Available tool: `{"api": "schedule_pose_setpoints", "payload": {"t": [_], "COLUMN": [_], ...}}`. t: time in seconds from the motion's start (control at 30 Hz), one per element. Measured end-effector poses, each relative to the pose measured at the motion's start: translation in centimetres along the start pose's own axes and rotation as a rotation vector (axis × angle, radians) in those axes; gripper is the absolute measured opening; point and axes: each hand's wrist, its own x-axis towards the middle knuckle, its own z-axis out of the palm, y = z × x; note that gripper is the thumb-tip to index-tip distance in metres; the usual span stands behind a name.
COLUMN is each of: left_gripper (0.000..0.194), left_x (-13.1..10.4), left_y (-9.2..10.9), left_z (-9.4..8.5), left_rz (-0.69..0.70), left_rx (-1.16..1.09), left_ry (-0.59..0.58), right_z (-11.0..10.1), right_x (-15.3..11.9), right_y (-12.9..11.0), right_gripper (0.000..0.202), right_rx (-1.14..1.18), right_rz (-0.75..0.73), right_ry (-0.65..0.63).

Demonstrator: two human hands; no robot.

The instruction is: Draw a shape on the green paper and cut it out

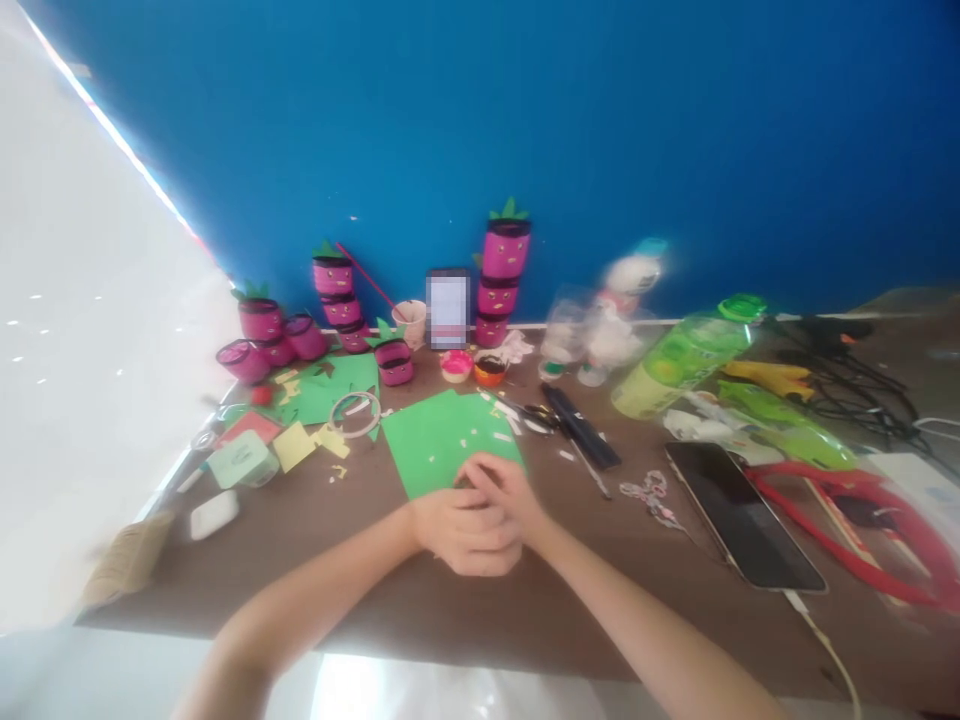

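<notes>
My left hand (463, 535) and my right hand (510, 492) are folded together over the table's front half, their fingers closed against each other. The left fingers wrap across the right hand. Anything between them is hidden. Just beyond lies a sheet of green paper (420, 435), its near edge partly behind my hands, with small white scraps (463, 443) on it. Past the sheet stand a cup of pink paint (456, 366) and an orange cup with dark paint (490, 370).
Stacks of magenta cups with green leaf tops (498, 297) (343, 308) line the blue wall, beside a propped phone (448, 312). Green scissors-cut paper (337, 385) and a tape ring (355, 414) lie left. Right are a bottle (679, 360), a black phone (742, 515) and a red strap (847, 560).
</notes>
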Motion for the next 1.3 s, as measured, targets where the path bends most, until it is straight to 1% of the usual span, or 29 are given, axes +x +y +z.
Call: {"api": "schedule_pose_setpoints", "payload": {"t": [0.1,0.17,0.2,0.23,0.3,0.4,0.5,0.57,0.63,0.73,0.8,0.87,0.97,1.03,1.13,1.2,1.23,1.3], "left_gripper": [0.015,0.018,0.020,0.021,0.024,0.027,0.024,0.022,0.020,0.020,0.020,0.019,0.021,0.021,0.027,0.028,0.028,0.024], "left_x": [-0.3,-0.6,-0.8,-0.9,-0.9,-0.7,-0.3,-0.1,-0.1,-0.4,-0.6,-0.8,-0.8,-0.9,-0.9,-0.8,-0.6,-0.1], "left_y": [-0.8,-1.2,-1.4,-1.5,-1.7,-1.9,-2.4,-2.8,-3.3,-4.0,-4.7,-5.5,-7.1,-8.2,-9.7,-10.2,-10.4,-10.3], "left_z": [0.2,0.5,0.6,0.7,0.8,0.5,0.2,0.2,0.4,0.2,-0.3,-1.0,-2.4,-3.7,-5.8,-6.9,-7.3,-7.5], "left_rz": [0.092,0.140,0.125,0.087,-0.041,-0.293,-0.534,-0.645,-0.705,-0.717,-0.707,-0.707,-0.743,-0.792,-0.840,-0.836,-0.831,-0.815], "left_rx": [-0.009,0.035,0.061,0.079,0.070,-0.017,-0.128,-0.199,-0.246,-0.276,-0.272,-0.251,-0.192,-0.106,0.090,0.155,0.168,0.162], "left_ry": [0.074,0.186,0.243,0.293,0.372,0.482,0.601,0.679,0.739,0.802,0.854,0.919,1.004,1.035,0.984,0.945,0.904,0.758], "right_z": [-0.3,-0.6,-0.9,-1.1,-1.6,-2.4,-3.0,-3.2,-3.5,-4.2,-4.7,-5.2,-5.7,-6.0,-6.5,-6.9,-7.2,-7.8], "right_x": [-0.1,0.0,0.1,0.2,0.4,0.7,1.2,1.5,1.8,2.1,2.1,2.2,2.3,2.4,2.5,2.4,2.4,2.3], "right_y": [0.6,1.1,1.3,1.5,1.9,2.1,2.4,2.6,3.0,3.3,3.4,3.3,3.2,3.1,3.0,2.8,2.7,2.5], "right_gripper": [0.024,0.020,0.018,0.016,0.014,0.014,0.013,0.013,0.014,0.013,0.013,0.013,0.011,0.011,0.010,0.010,0.010,0.011], "right_rx": [-0.031,-0.093,-0.133,-0.171,-0.213,-0.208,-0.183,-0.179,-0.201,-0.291,-0.372,-0.455,-0.551,-0.587,-0.640,-0.707,-0.745,-0.808], "right_rz": [-0.077,-0.144,-0.176,-0.206,-0.246,-0.264,-0.267,-0.264,-0.258,-0.289,-0.336,-0.384,-0.446,-0.478,-0.526,-0.581,-0.608,-0.640], "right_ry": [0.189,0.299,0.345,0.386,0.466,0.598,0.707,0.730,0.727,0.726,0.753,0.786,0.810,0.810,0.804,0.806,0.813,0.833]}}
